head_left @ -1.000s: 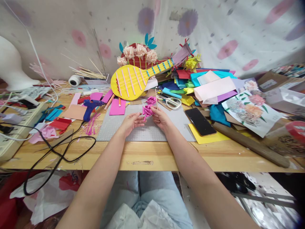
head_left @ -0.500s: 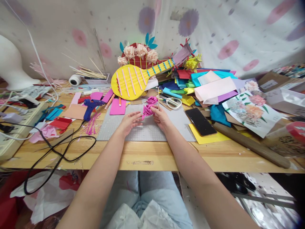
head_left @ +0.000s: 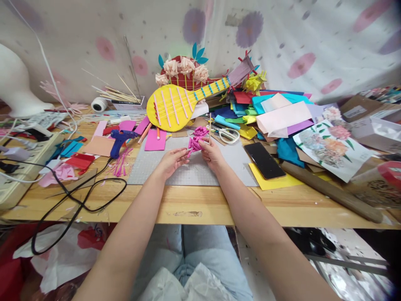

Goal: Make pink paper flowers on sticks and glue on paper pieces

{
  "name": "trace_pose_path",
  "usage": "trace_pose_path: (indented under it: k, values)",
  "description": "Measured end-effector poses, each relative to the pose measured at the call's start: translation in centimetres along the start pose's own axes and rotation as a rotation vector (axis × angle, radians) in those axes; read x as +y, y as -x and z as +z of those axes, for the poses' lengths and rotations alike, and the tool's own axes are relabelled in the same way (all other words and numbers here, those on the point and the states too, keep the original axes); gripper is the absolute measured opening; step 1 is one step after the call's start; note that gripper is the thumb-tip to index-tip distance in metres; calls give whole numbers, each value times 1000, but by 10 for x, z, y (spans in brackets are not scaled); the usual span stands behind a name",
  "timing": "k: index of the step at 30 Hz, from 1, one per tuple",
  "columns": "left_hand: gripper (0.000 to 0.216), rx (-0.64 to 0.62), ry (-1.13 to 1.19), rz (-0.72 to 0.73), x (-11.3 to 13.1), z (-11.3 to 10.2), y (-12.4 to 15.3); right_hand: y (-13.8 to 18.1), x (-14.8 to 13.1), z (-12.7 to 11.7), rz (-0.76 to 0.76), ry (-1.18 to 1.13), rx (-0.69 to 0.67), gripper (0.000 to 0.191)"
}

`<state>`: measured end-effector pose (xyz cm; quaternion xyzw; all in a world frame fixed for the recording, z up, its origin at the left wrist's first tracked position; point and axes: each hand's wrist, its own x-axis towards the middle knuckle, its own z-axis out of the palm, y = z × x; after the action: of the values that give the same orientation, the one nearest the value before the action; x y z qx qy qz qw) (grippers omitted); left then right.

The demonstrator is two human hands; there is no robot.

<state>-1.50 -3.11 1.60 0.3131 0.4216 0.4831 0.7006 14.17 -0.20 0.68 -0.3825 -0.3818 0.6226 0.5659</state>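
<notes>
Across the middle of the frame runs a wooden table [head_left: 194,198], cluttered nearly from side to side, with a grey cutting mat [head_left: 200,177] near its front edge. A white wall covering [head_left: 156,25] printed with pink and purple flowers fills the top. At upper centre lies a yellow paper lute [head_left: 169,110]; at left are a blue glue gun [head_left: 117,142] and a pale power strip [head_left: 31,175], at right a dark phone [head_left: 264,160] and a printed flower sheet [head_left: 332,146]. At the centre, above the mat, is a pink paper flower [head_left: 194,145] beside an upright thin stick [head_left: 209,125]. The right hand [head_left: 214,156] keeps its grip closed on the flower, thumb on the near side. The left hand [head_left: 171,163] has changed: half a second ago its fingers were spread just beside the flower, and now they are drawn together at its lower left end; I cannot tell whether that grip pinches the paper. The lute, phone and glue gun lie as before.
</notes>
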Motion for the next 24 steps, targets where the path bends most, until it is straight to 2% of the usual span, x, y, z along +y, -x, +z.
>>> trace_pose_path:
  k: [8, 15, 19, 24]
  values:
    - [16, 42, 22, 35, 1, 1, 1, -2, 1, -1, 0, -1, 2, 46]
    - [20, 3, 70, -21, -6, 7, 0, -1, 4, 1, -10, 35, -25, 46]
    - [30, 61, 66, 22, -6, 10, 0, 2, 3, 4, -1, 60, -60, 46]
    - [28, 99, 93, 63, -3, 10, 0, 3, 2, 4, -1, 65, -43, 49]
